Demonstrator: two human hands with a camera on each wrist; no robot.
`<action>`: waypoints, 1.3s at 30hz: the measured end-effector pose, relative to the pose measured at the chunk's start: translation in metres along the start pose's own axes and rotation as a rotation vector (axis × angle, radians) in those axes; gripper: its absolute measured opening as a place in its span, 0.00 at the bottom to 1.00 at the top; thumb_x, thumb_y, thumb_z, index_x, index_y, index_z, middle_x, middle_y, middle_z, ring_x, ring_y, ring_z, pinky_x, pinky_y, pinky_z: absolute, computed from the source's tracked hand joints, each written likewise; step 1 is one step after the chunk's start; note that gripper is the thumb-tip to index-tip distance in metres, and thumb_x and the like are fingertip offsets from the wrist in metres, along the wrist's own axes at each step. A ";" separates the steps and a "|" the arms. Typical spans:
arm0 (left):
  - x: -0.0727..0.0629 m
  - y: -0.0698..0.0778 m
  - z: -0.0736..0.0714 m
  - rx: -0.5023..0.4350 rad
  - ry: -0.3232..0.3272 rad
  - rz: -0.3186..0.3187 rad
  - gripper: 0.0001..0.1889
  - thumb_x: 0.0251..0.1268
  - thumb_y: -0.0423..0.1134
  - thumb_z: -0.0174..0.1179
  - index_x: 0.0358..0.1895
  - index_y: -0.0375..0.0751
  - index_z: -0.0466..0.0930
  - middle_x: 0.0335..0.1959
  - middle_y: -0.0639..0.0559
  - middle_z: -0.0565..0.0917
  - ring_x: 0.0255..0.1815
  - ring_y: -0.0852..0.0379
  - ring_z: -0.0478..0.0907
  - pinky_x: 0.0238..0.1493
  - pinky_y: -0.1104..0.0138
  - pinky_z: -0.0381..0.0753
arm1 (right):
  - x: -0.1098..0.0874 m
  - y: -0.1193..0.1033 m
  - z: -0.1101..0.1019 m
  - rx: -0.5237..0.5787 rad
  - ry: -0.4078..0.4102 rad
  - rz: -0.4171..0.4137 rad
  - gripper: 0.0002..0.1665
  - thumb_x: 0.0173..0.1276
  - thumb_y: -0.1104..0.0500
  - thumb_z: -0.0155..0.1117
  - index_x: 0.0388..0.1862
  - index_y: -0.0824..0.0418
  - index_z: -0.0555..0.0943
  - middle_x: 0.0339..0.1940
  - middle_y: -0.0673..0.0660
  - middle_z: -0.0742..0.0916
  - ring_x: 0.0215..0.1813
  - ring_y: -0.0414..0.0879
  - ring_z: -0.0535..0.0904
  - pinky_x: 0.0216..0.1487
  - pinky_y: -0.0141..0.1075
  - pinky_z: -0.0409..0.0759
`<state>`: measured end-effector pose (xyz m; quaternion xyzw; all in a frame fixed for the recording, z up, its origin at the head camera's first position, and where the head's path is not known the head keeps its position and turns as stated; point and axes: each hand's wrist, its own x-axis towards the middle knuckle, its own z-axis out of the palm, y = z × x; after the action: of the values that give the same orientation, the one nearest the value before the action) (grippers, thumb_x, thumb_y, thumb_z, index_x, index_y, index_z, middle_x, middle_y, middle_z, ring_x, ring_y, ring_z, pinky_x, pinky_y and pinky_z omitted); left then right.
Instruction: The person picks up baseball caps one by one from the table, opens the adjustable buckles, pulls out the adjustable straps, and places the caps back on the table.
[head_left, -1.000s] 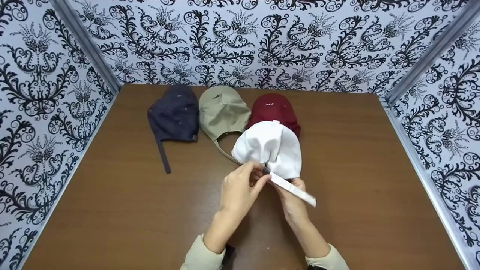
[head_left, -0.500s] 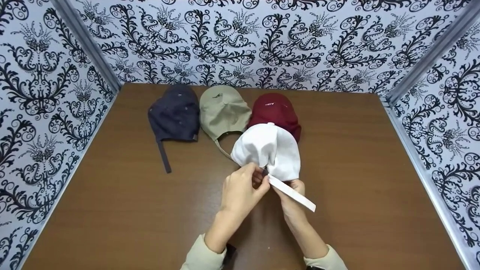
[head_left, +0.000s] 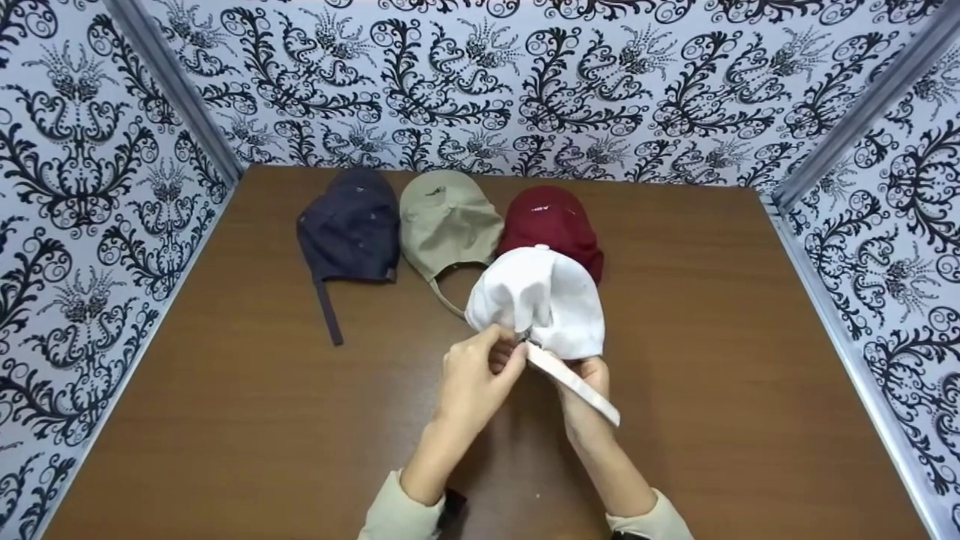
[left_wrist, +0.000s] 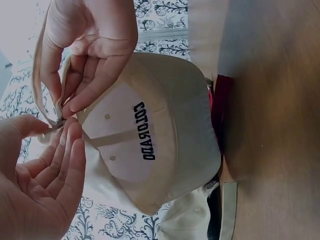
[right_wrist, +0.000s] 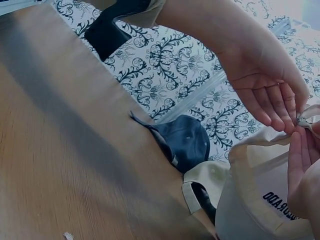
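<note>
A white cap (head_left: 544,292) is held up by both hands, its back opening and strap toward the person. My left hand (head_left: 474,379) pinches the back strap at a small metal buckle (left_wrist: 60,121) between thumb and fingers. My right hand (head_left: 589,394) is under the cap's rear edge; in the left wrist view its fingers pinch the strap close to the buckle. The loose end of the white strap (head_left: 574,384) slants down to the right over the right hand. Inside the cap, dark COLORADO lettering (left_wrist: 145,131) shows.
Behind the white cap lies a dark red cap (head_left: 551,221), partly covered by it. To the left are a khaki cap (head_left: 450,221) and a navy cap (head_left: 352,229) with its strap hanging loose. Patterned panels (head_left: 480,82) enclose the brown table (head_left: 247,420).
My left hand has shifted slightly left with the buckle. The loose strap end has swung down and a little left. The other caps have stayed put.
</note>
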<state>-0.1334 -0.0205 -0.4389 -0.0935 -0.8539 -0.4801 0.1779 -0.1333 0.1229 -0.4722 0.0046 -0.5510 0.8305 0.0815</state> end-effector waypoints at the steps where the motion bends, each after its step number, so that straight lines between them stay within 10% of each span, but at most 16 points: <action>1: -0.001 -0.001 -0.001 -0.027 -0.022 -0.018 0.07 0.68 0.41 0.61 0.33 0.44 0.84 0.26 0.55 0.88 0.27 0.65 0.84 0.31 0.70 0.85 | 0.000 0.001 -0.002 0.042 -0.027 0.003 0.08 0.66 0.72 0.63 0.37 0.60 0.81 0.34 0.46 0.88 0.39 0.35 0.84 0.44 0.28 0.84; 8: -0.008 -0.007 0.002 -0.176 -0.232 -0.134 0.16 0.78 0.46 0.49 0.36 0.45 0.85 0.29 0.56 0.89 0.34 0.55 0.86 0.42 0.69 0.81 | 0.004 0.008 -0.012 0.284 -0.149 0.009 0.10 0.74 0.71 0.53 0.39 0.61 0.80 0.39 0.52 0.88 0.41 0.42 0.87 0.49 0.32 0.86; 15: -0.008 -0.015 0.008 -0.273 -0.270 -0.164 0.10 0.72 0.42 0.57 0.44 0.40 0.84 0.39 0.49 0.89 0.40 0.59 0.83 0.45 0.69 0.81 | 0.003 0.008 -0.015 0.375 -0.141 0.049 0.05 0.72 0.71 0.57 0.41 0.63 0.74 0.41 0.53 0.88 0.42 0.44 0.88 0.50 0.34 0.86; 21: -0.005 -0.023 0.015 -0.658 -0.349 -0.335 0.16 0.72 0.36 0.56 0.55 0.27 0.76 0.49 0.36 0.85 0.48 0.57 0.83 0.50 0.62 0.86 | 0.001 -0.001 -0.012 0.376 -0.132 0.075 0.09 0.68 0.69 0.64 0.43 0.63 0.74 0.42 0.53 0.86 0.43 0.44 0.87 0.52 0.34 0.85; 31: 0.000 -0.026 0.016 -1.254 -0.276 -0.591 0.18 0.71 0.29 0.52 0.62 0.29 0.67 0.43 0.52 0.83 0.44 0.59 0.84 0.53 0.65 0.85 | 0.002 0.000 -0.015 0.355 -0.147 0.081 0.06 0.69 0.72 0.61 0.41 0.63 0.77 0.40 0.53 0.88 0.43 0.43 0.88 0.51 0.34 0.86; 39: 0.001 -0.026 0.018 -1.333 -0.211 -0.668 0.10 0.70 0.26 0.50 0.52 0.34 0.71 0.37 0.51 0.84 0.38 0.60 0.85 0.46 0.70 0.86 | 0.003 0.000 -0.015 0.330 -0.169 0.085 0.07 0.70 0.71 0.60 0.42 0.62 0.79 0.40 0.52 0.88 0.43 0.42 0.88 0.51 0.34 0.86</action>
<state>-0.1463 -0.0185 -0.4673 0.0369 -0.3781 -0.9121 -0.1543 -0.1346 0.1368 -0.4777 0.0643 -0.4120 0.9089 -0.0020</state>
